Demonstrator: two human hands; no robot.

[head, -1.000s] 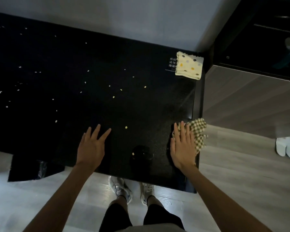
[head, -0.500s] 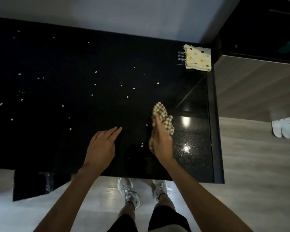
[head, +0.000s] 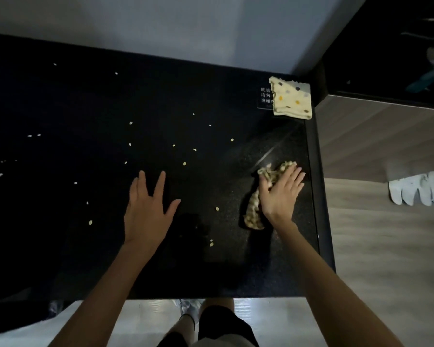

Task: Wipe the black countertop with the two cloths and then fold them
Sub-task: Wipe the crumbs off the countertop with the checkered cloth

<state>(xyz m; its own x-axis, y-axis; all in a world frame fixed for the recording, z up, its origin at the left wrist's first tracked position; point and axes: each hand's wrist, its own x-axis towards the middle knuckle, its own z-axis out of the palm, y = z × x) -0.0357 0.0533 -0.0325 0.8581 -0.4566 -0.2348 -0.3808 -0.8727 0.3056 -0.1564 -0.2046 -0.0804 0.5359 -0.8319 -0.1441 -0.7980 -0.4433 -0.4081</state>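
Observation:
The black countertop (head: 85,246) fills the middle of the view, sprinkled with several pale crumbs (head: 184,163). My right hand (head: 281,194) lies flat with straight fingers on a crumpled green-and-cream checked cloth (head: 254,211), pressing it onto the counter near the right edge. My left hand (head: 147,209) rests palm down with spread fingers on the bare counter, holding nothing. A folded cream cloth with coloured dots (head: 292,97) lies in the far right corner, apart from both hands.
A small printed label (head: 264,96) sits just left of the dotted cloth. The counter's right edge (head: 318,209) drops to a wooden floor, where white slippers (head: 419,187) lie. A grey wall runs behind the counter. My legs and shoes (head: 189,306) show below the front edge.
My right hand has swept the checked cloth from the counter's middle back to the right edge, and now lies flat on it. My left hand has spread its fingers and stayed about in place.

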